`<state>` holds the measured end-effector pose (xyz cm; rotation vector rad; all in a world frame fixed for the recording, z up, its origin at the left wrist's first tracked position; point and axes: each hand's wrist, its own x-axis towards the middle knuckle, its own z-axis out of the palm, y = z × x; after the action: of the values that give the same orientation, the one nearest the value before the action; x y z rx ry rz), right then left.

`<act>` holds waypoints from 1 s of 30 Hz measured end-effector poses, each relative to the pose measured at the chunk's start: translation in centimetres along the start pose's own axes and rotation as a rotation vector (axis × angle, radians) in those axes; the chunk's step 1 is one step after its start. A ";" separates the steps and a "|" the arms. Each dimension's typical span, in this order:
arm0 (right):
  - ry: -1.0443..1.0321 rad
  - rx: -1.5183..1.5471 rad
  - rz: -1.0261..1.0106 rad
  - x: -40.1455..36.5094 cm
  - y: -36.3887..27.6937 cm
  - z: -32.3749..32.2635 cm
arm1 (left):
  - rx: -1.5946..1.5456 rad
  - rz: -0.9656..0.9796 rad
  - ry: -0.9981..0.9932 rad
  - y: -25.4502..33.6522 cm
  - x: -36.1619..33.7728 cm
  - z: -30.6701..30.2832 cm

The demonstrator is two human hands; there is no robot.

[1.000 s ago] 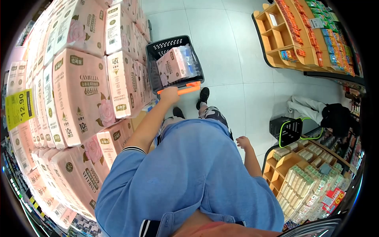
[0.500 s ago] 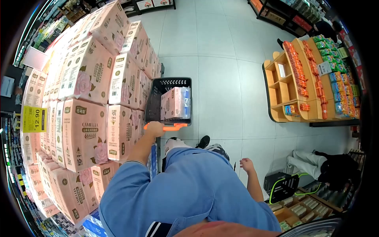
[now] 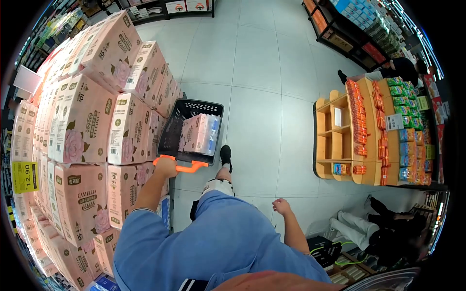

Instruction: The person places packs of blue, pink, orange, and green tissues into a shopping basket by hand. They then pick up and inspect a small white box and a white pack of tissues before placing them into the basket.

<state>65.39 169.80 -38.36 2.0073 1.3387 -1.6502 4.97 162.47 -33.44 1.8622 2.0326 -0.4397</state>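
Our left hand (image 3: 166, 166) stays clamped on the orange handle (image 3: 191, 169) of the basket (image 3: 171, 135), which has advanced beside the tissue stack (image 3: 87, 121) at 9 o'clock. Our right hand (image 3: 280, 206) swings empty, half-open.

The basket (image 3: 170, 138) was black with perforated walls, its handle (image 3: 188, 169) bright orange. The pack (image 3: 193, 133) inside was pink, like the stacked packs (image 3: 87, 121) printed with roses. A price tag (image 3: 24, 177) showed yellow, the shirt (image 3: 218, 237) plain blue, the floor (image 3: 252, 72) pale grey.
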 end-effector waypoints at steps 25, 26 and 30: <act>0.055 0.220 0.329 15.0 -15.3 -17.5 | -0.021 -0.150 -0.142 -3.9 30.1 -13.4; 0.036 0.193 0.327 15.3 -17.0 -18.8 | -0.005 -0.171 -0.167 -3.6 31.2 -14.2; -0.037 -0.007 0.140 19.3 -22.4 -24.7 | -0.014 -0.348 -0.095 -2.2 35.1 -16.5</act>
<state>64.35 208.36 -38.40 2.0066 1.1607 -1.6102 -0.66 200.85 -34.67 1.4490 2.2908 -0.5884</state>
